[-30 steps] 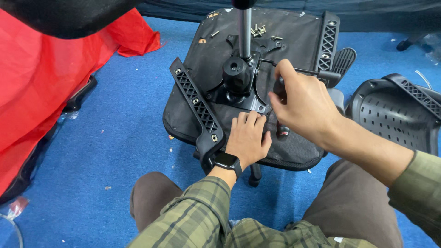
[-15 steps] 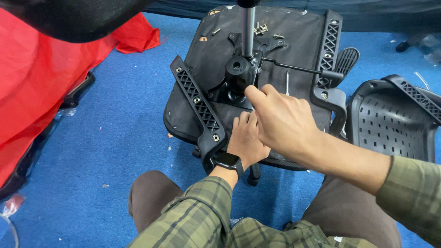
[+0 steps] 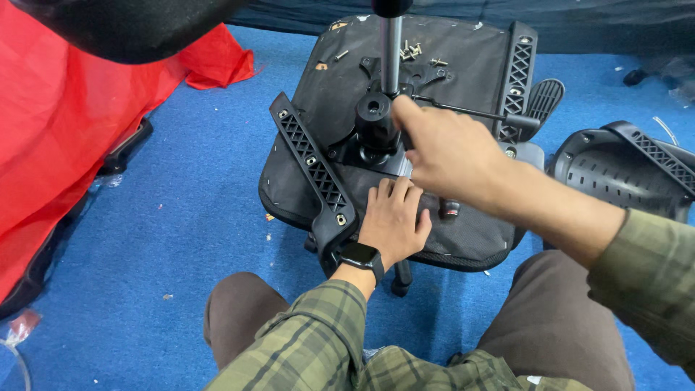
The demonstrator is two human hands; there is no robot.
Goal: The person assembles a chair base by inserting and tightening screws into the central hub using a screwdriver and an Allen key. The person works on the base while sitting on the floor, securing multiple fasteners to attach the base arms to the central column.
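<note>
Mid-frame, overturned chair seat being fitted: left hand pressed flat and empty, right hand reaching onto the tilt mechanism, grip unclear; probably needs careful alignment next.

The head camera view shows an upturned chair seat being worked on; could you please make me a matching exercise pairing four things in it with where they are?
Things:
1. left hand
2. right hand
3. loose screws
4. red cloth

Places:
A. on the blue floor, at the left of the view
B. lying flat on the near part of the seat underside
C. in a small heap at the far end of the seat underside
D. reaching to the black mechanism at the seat's centre

Pairs: 1-B, 2-D, 3-C, 4-A
</note>
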